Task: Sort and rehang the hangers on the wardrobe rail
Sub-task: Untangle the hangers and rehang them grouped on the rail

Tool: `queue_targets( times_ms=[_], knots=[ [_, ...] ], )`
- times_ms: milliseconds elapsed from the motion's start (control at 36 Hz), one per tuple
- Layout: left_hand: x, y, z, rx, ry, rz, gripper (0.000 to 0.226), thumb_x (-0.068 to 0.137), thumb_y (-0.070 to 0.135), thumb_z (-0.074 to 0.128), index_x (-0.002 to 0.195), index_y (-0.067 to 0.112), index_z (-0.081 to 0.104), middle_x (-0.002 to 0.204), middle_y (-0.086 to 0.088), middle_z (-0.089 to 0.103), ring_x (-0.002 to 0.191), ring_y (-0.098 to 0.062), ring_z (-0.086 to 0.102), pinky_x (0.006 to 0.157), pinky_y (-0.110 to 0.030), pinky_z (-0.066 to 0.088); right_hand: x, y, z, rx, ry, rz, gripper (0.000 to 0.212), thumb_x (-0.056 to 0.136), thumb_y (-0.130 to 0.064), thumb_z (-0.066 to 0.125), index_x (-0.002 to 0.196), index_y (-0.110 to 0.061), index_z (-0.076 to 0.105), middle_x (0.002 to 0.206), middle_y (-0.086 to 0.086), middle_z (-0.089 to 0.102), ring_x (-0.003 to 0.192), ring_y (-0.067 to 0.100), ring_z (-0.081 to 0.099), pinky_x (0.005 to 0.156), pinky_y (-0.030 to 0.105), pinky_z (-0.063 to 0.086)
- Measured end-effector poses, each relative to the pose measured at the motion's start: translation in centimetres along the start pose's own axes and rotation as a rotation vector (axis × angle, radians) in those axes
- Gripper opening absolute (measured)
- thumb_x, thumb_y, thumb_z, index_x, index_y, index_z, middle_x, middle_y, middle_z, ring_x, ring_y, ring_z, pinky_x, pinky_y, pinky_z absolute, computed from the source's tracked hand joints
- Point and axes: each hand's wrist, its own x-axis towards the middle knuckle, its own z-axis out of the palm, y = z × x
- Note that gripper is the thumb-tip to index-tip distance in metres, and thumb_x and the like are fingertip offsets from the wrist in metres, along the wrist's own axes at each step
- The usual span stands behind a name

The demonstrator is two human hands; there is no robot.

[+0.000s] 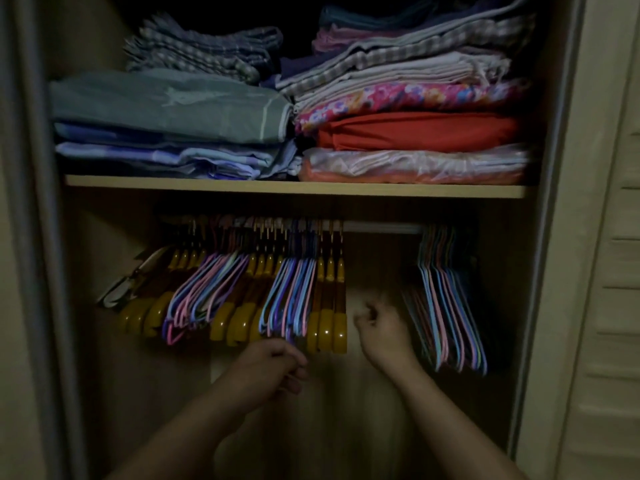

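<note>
Both hands reach into a dark wardrobe, under the rail (381,227). The left hand (273,367) is low, just below the big bunch of hangers. Its fingers are curled and the tips pinch together, but the picture is too dim to tell if they hold anything. The right hand (381,323) is higher, in the gap between the two bunches. Its fingers are curled into a loose fist, and nothing shows inside it.

On the left side of the rail hang many hangers mixed up: fat yellow hangers (329,327) and thin hangers (287,299) in pink, blue and purple, in turns. On the right side, well apart, hangs a bunch of only thin ones, the right bunch (450,306).

Above the rail is a shelf (294,187). Folded cloths sit on it in two piles: a grey-green pile (166,102) on the left, and a pile with a red cloth (415,129) on the right.
</note>
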Motion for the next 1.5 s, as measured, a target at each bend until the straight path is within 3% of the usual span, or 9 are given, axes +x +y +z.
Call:
queue_targets(
  times_ms=[83, 306, 444, 750, 1000, 1139, 1250, 1389, 1500],
  knots=[
    [-0.4, 0.3, 0.1, -0.006, 0.0, 0.0, 0.018, 0.1, 0.002, 0.046, 0.095, 0.004, 0.063, 0.079, -0.009, 0.068, 0.058, -0.015, 0.062, 0.053, -0.02, 0.041, 0.9, -1.6, 2.3, 0.282, -0.14, 0.222, 0.057, 0.099, -0.039, 0.056, 0.146, -0.01, 0.043, 0.137, 0.011, 0.057, 0.123, 0.026, 0.056, 0.104, 0.036, 0.045],
    [-1.4, -0.6, -1.8, -0.019, 0.051, -0.044, 0.018, 0.1, 0.003, 0.048, 0.096, 0.002, 0.066, 0.08, -0.01, 0.068, 0.067, -0.02, 0.062, 0.06, -0.023, 0.038, 2.0, -0.7, 5.0, 0.488, -0.149, 0.362, 0.024, 0.093, -0.036, 0.066, 0.106, -0.017, 0.061, 0.111, 0.009, 0.067, 0.103, 0.026, 0.065, 0.098, 0.046, 0.053],
    [-1.4, -1.4, -3.0, -0.061, 0.063, -0.072, 0.017, 0.099, 0.003, 0.049, 0.094, 0.003, 0.065, 0.079, -0.011, 0.069, 0.065, -0.02, 0.061, 0.058, -0.022, 0.04, 2.5, -1.1, 4.5, 0.482, 0.008, 0.3, 0.01, 0.098, -0.033, 0.056, 0.092, -0.026, 0.059, 0.089, 0.0, 0.065, 0.079, 0.013, 0.061, 0.063, 0.029, 0.046],
    [-0.7, -2.9, -2.5, -0.072, 0.019, -0.098, 0.016, 0.099, 0.006, 0.052, 0.098, -0.001, 0.066, 0.08, -0.011, 0.072, 0.071, -0.025, 0.064, 0.062, -0.025, 0.043, 6.7, -2.9, -1.7, 0.526, 0.022, 0.313, 0.015, 0.098, -0.033, 0.058, 0.094, -0.018, 0.06, 0.088, 0.004, 0.058, 0.081, 0.019, 0.056, 0.079, 0.038, 0.049],
    [-0.6, -8.5, 0.6, -0.13, -0.049, -0.14, 0.017, 0.097, 0.001, 0.054, 0.094, -0.002, 0.071, 0.08, -0.016, 0.072, 0.065, -0.021, 0.068, 0.056, -0.023, 0.051, 0.2, 5.1, 1.3, 0.443, -0.093, 0.507, 0.025, 0.095, -0.039, 0.062, 0.101, -0.015, 0.066, 0.097, 0.004, 0.062, 0.087, 0.02, 0.058, 0.07, 0.032, 0.05],
    [-2.0, -18.0, 3.4, -0.143, -0.065, -0.377, 0.016, 0.096, 0.003, 0.057, 0.102, 0.0, 0.071, 0.093, -0.023, 0.07, 0.076, -0.029, 0.067, 0.065, -0.03, 0.054, -9.4, 12.5, 4.7, 0.314, -0.281, 0.648, 0.037, 0.088, -0.046, 0.066, 0.094, -0.01, 0.069, 0.089, 0.008, 0.071, 0.081, 0.024, 0.066, 0.073, 0.037, 0.057],
    [-4.9, -25.1, 3.7, -0.071, -0.085, -0.511, 0.033, 0.088, 0.012, 0.07, 0.12, 0.003, 0.065, 0.081, 0.003, 0.074, 0.069, -0.011, 0.071, 0.059, -0.024, 0.056, -14.8, 16.6, 5.9, 0.278, -0.553, 0.699, 0.024, 0.089, -0.034, 0.067, 0.096, -0.011, 0.072, 0.082, 0.003, 0.075, 0.073, 0.014, 0.069, 0.06, 0.023, 0.053],
    [-9.8, -30.5, -2.2, 0.315, -0.066, -0.405, 0.097, 0.064, 0.037, 0.084, 0.146, 0.01, 0.041, 0.141, -0.004, 0.051, 0.131, -0.019, 0.048, 0.107, -0.035, 0.044, -17.1, 19.4, 4.5, 0.525, -0.854, 0.791, 0.038, 0.081, -0.025, 0.069, 0.111, 0.0, 0.068, 0.104, 0.024, 0.073, 0.089, 0.035, 0.073, 0.066, 0.032, 0.06],
    [-12.7, -30.4, -7.6, 0.303, -0.307, -0.523, 0.049, 0.084, 0.02, 0.079, 0.128, 0.021, 0.058, 0.116, 0.009, 0.068, 0.102, 0.003, 0.064, 0.084, -0.011, 0.048, -16.9, 21.6, 4.0, 0.749, -0.918, 0.835, 0.045, 0.086, -0.023, 0.059, 0.119, 0.008, 0.065, 0.118, 0.035, 0.064, 0.1, 0.051, 0.066, 0.066, 0.039, 0.061]
  ],
)
